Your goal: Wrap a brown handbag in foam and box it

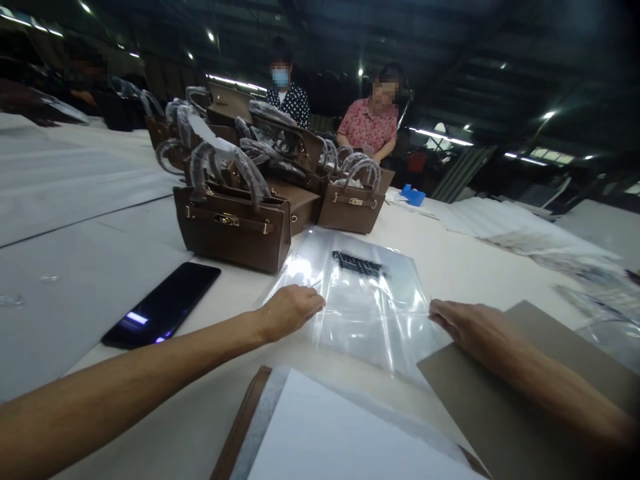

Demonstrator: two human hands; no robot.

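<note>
A clear plastic bag (360, 333) with a patch of black print lies flat on the white table, its near part between my hands. My left hand (293, 310) is closed, pinching the bag's left edge. On the opposite edge, my right hand (463, 320) pinches the plastic as well. Closest to me is a brown leather piece (245, 423), mostly covered by a white sheet (345, 433). Beneath my right forearm lies a grey-brown board (500, 393). A brown handbag (233, 230) with wrapped handles stands just beyond my left hand.
More brown handbags (353, 203) are heaped at the back. A black smartphone (163, 307) lies left of my hand. White foam sheets (520, 227) and clear plastic (610, 340) are at the right. Two people (370, 127) are behind the bags, near a blue object (413, 195).
</note>
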